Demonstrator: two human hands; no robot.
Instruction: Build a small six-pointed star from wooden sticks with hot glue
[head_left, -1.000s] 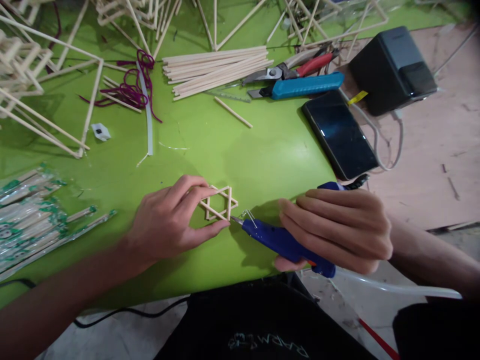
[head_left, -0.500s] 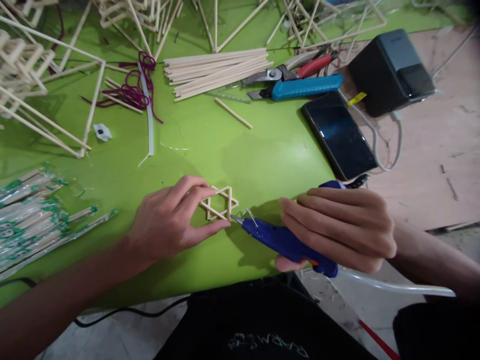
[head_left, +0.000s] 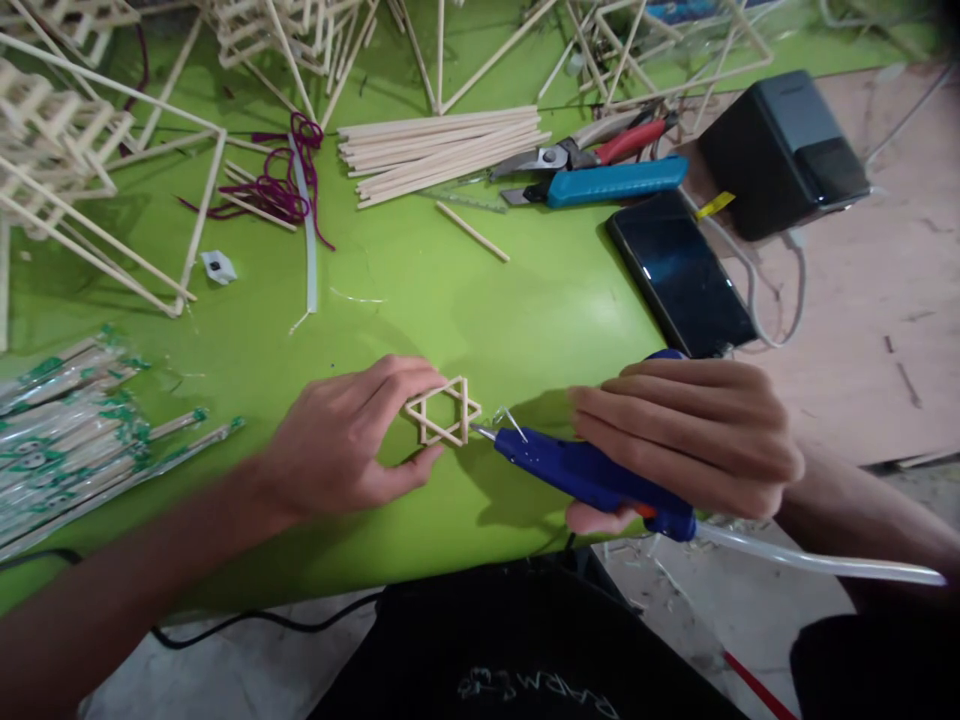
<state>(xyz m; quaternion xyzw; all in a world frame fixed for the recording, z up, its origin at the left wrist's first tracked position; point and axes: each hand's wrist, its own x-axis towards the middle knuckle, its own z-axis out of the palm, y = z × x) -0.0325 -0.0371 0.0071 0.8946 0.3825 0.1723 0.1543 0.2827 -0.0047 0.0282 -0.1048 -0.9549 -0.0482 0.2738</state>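
Observation:
A small six-pointed star of wooden sticks (head_left: 466, 412) lies on the green table (head_left: 540, 310). My left hand (head_left: 352, 435) is at its left side, thumb and fingers curved apart, fingertips touching or very near its upper left edge. My right hand (head_left: 690, 435) is wrapped round a blue glue gun (head_left: 559, 462), whose metal tip points left, close to the star's right side. Thin strands of glue stand near the tip. A clear glue stick (head_left: 817, 568) sticks out of the gun's back end.
Behind lie a bundle of sticks (head_left: 442, 150), a blue cutter (head_left: 615, 181), red-handled pliers (head_left: 630, 140), a phone (head_left: 682, 270) and a black box (head_left: 784, 155). Purple string (head_left: 281, 190), stick frames (head_left: 202, 220) and wrapped chopsticks (head_left: 67, 440) are at left.
My left thumb has come away from the star's lower corner, so the hand is more open. The glue gun's tip has shifted slightly right and up. The whole view has shifted a little.

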